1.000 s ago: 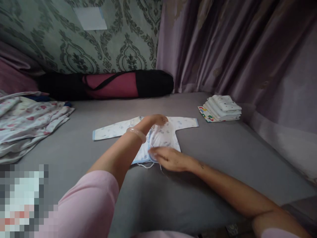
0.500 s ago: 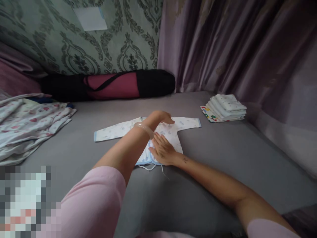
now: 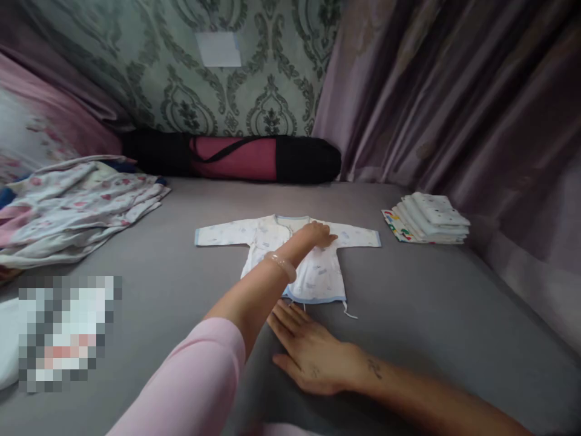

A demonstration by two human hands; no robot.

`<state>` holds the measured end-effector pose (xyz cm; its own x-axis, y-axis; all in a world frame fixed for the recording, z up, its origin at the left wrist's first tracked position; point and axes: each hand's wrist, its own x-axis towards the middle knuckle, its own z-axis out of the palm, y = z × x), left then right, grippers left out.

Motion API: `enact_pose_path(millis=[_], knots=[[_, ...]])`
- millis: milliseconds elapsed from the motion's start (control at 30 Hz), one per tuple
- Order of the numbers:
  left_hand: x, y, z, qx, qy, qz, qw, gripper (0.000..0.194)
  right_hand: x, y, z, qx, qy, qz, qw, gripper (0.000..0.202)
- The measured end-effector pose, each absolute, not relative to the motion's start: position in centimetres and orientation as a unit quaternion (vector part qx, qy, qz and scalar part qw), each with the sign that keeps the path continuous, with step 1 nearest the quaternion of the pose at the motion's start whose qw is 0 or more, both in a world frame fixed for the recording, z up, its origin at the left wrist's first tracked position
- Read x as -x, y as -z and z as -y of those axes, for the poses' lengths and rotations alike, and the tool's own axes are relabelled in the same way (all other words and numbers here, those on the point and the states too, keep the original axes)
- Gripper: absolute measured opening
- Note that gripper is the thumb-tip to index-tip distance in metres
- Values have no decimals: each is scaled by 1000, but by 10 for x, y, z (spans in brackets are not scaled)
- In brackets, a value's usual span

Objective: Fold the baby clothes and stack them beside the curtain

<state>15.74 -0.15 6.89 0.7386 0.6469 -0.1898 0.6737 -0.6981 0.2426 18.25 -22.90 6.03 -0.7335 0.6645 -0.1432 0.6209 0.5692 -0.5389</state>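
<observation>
A white baby shirt [image 3: 315, 275] with a small blue-grey print and blue edging lies spread flat, both sleeves stretched out sideways. Thin white ties hang from its lower hem. My left hand [image 3: 321, 235], with a pale bangle at the wrist, reaches over the shirt to its upper right chest. Its fingers are curled down against the cloth there, the tips partly hidden. Just below the hem, my right hand [image 3: 313, 348] lies palm down on the grey sheet [image 3: 408, 303], fingers stretched out, the tips near the ties and partly under my left forearm.
A folded stack of white cloths [image 3: 429, 218] sits to the right by the curtain [image 3: 436, 109]. Rumpled printed clothes [image 3: 91, 206] lie on the left. A long black and red bag [image 3: 236, 158] runs along the wall. A blurred-out item [image 3: 68, 339] is at lower left.
My right hand has slid off the shirt toward me, onto the sheet below the hem. My left hand has shifted right across the chest, its fingers now more curled. The view has turned left.
</observation>
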Motion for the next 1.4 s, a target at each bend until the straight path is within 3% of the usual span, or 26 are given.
enact_pose_path(millis=[167, 300, 467, 667, 833, 967, 1133, 1267, 1400], knots=[[-94, -76, 23, -901, -128, -365, 197, 47, -191, -99, 209, 231, -427, 874, 17, 41], [-11, -78, 48, -838, -198, -481, 165, 35, -188, -103, 165, 292, -458, 834, 95, 33], [60, -67, 98, -746, -145, -628, 168, 25, -164, -77, 105, 450, -284, 824, 192, 29], [69, -50, 145, -692, -165, -641, 287, 41, -134, -54, 98, 405, -107, 901, 114, 18], [64, -34, 153, -701, -190, -640, 251, 32, -136, -54, 107, 463, -1, 886, 14, 23], [61, -33, 154, -697, -188, -645, 251, 25, -132, -63, 106, 486, 14, 873, -30, 26], [60, -33, 158, -688, -208, -652, 241, 32, -114, -61, 99, 474, -27, 879, 38, 31], [61, -36, 161, -697, -225, -638, 238, 24, -110, -35, 95, 431, -110, 894, 58, 59], [58, -42, 163, -640, -244, -657, 316, 25, -114, -15, 94, 454, -115, 882, 52, 69]])
